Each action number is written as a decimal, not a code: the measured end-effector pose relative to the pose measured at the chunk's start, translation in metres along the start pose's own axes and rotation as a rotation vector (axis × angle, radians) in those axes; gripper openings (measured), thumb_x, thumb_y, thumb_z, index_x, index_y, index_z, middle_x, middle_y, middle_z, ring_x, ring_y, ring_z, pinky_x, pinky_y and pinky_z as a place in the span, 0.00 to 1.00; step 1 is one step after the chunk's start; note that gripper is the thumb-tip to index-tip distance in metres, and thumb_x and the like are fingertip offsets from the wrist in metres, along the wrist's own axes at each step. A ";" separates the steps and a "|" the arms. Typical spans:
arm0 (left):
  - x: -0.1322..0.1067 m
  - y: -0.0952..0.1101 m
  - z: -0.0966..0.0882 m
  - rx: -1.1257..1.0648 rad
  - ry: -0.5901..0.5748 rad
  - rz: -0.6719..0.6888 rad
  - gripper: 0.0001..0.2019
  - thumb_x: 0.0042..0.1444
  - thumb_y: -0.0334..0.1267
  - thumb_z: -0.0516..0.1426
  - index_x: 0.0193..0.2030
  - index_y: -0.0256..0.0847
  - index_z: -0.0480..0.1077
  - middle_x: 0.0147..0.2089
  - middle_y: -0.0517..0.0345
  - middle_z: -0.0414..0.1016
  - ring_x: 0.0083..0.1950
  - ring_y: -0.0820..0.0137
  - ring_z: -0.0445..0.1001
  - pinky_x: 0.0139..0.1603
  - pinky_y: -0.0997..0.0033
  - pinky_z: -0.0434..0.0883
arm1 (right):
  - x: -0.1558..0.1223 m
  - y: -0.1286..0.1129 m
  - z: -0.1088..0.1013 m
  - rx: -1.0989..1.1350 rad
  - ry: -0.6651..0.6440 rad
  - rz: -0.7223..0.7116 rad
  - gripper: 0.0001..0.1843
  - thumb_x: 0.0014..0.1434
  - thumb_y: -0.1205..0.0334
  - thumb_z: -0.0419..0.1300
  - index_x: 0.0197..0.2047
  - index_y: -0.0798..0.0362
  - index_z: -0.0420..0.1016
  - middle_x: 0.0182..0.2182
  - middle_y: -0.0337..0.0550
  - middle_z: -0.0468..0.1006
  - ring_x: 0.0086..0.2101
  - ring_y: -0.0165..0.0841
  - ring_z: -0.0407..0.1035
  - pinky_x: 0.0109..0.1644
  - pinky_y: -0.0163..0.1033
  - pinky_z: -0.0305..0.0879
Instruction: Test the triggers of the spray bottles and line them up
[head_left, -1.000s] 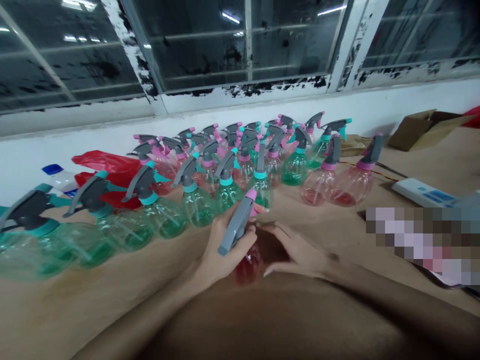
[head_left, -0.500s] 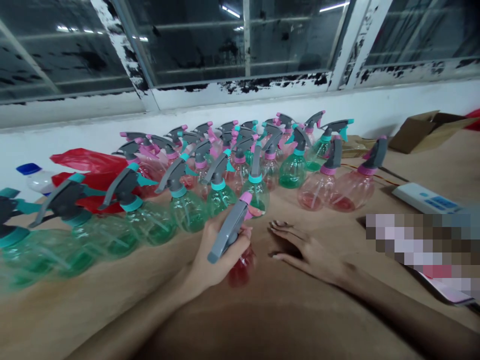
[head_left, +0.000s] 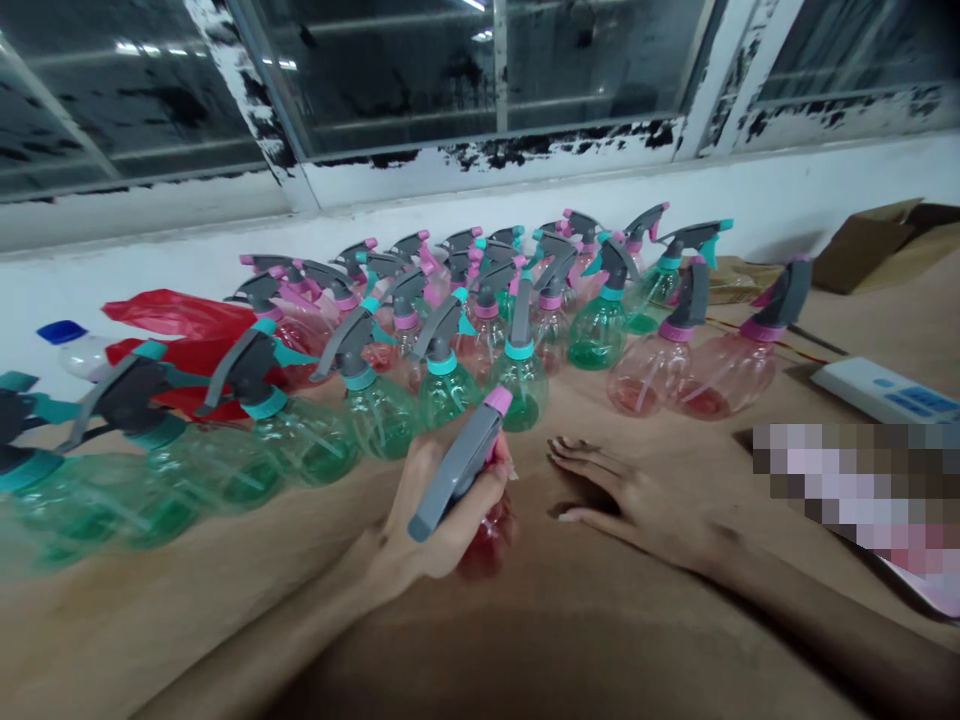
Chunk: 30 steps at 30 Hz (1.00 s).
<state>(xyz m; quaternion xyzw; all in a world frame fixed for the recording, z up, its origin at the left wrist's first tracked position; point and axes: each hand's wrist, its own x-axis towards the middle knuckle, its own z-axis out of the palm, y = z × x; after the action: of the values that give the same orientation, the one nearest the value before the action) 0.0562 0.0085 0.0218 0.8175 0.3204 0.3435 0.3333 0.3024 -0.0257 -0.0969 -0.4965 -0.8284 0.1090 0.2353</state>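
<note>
My left hand [head_left: 442, 500] is wrapped round the neck of a pink spray bottle [head_left: 487, 545], under its grey trigger head with a pink nozzle. Red liquid shows in the bottle's lower part, which stands on the table [head_left: 570, 640]. To its right, my right hand [head_left: 622, 495] rests with fingers spread, holding nothing. Just beyond my hands stands a green spray bottle [head_left: 521, 385] with a turquoise collar. Two pink spray bottles, one nearer [head_left: 649, 375] and one farther right [head_left: 731, 375], stand beyond my right hand.
Several green and pink spray bottles fill the table's left and back, below a window wall. Red plastic bags [head_left: 180, 330] and a blue-capped bottle [head_left: 75, 350] lie at the left. At the right are a cardboard box [head_left: 862, 250], a white device [head_left: 892, 390] and a partly blurred phone [head_left: 919, 585].
The view has shifted slightly, so the things at the right appear farther right. My left hand still grips the pink spray bottle, and my right hand stays spread on the table.
</note>
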 end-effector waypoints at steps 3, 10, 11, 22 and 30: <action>0.001 -0.002 0.001 -0.014 0.016 -0.035 0.06 0.56 0.36 0.51 0.37 0.44 0.69 0.25 0.64 0.69 0.24 0.72 0.67 0.29 0.70 0.67 | 0.000 -0.001 -0.001 0.008 0.002 -0.008 0.32 0.60 0.46 0.55 0.64 0.49 0.57 0.62 0.45 0.63 0.61 0.40 0.56 0.63 0.53 0.56; 0.004 -0.002 0.004 0.082 0.116 -0.071 0.08 0.56 0.38 0.52 0.40 0.44 0.70 0.26 0.62 0.70 0.26 0.70 0.69 0.33 0.68 0.69 | -0.001 -0.003 -0.003 -0.021 -0.029 -0.001 0.32 0.61 0.47 0.54 0.65 0.50 0.55 0.63 0.45 0.61 0.62 0.40 0.54 0.64 0.53 0.55; 0.004 -0.001 0.004 0.094 0.123 -0.068 0.08 0.56 0.38 0.52 0.40 0.44 0.70 0.27 0.62 0.70 0.27 0.70 0.69 0.34 0.68 0.70 | -0.002 -0.003 -0.004 -0.021 -0.035 -0.002 0.33 0.61 0.47 0.54 0.65 0.50 0.55 0.63 0.45 0.61 0.62 0.40 0.54 0.64 0.53 0.54; 0.002 -0.005 0.005 0.118 0.118 -0.068 0.09 0.57 0.39 0.52 0.43 0.45 0.70 0.28 0.60 0.72 0.28 0.69 0.71 0.34 0.67 0.70 | -0.002 -0.004 -0.003 0.027 -0.009 -0.005 0.32 0.61 0.48 0.55 0.65 0.47 0.56 0.63 0.44 0.61 0.62 0.41 0.55 0.64 0.54 0.55; 0.004 -0.002 0.004 0.122 0.102 -0.067 0.10 0.57 0.39 0.52 0.43 0.45 0.70 0.27 0.61 0.70 0.28 0.68 0.72 0.34 0.68 0.71 | -0.002 -0.004 -0.004 -0.021 -0.040 -0.003 0.32 0.62 0.47 0.53 0.66 0.49 0.54 0.64 0.44 0.59 0.62 0.40 0.53 0.64 0.53 0.55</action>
<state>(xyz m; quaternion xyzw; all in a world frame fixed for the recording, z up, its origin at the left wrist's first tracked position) 0.0612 0.0110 0.0194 0.8066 0.3844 0.3532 0.2772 0.3024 -0.0295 -0.0921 -0.4955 -0.8347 0.1102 0.2136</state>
